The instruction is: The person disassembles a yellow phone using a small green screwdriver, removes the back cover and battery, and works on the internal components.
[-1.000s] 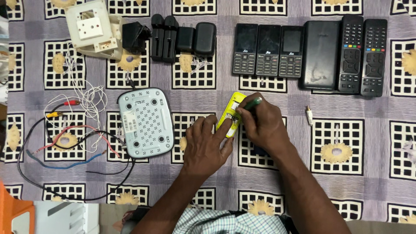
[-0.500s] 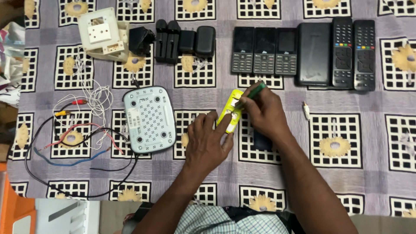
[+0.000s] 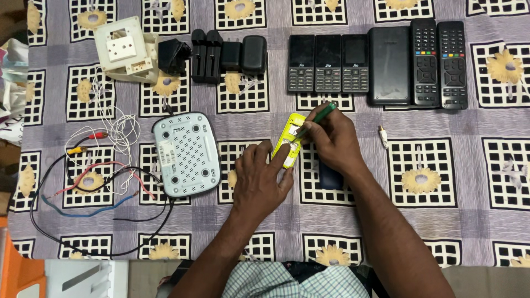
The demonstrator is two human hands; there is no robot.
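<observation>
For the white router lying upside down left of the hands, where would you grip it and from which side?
Probably the white router by its two long side edges, coming from above with fingers spanning the narrower width. It lies flat, underside up, so nothing protrudes to pinch. Its near-left corner has wires around it; the right edge, toward the left hand, looks freer.

Glossy yellow plastic phone shell (image 3: 291, 144), matt grey plastic router (image 3: 186, 154), all on soft patterned cloth (image 3: 441, 221).

Upper right of the frame: three keypad phones (image 3: 328, 63), a black box (image 3: 390, 65) and two remotes (image 3: 440, 64). Upper left: a white socket plate (image 3: 122, 48) and black chargers (image 3: 221, 54). Left of centre: a grey router (image 3: 185, 154) beside tangled wires (image 3: 94, 182).
</observation>
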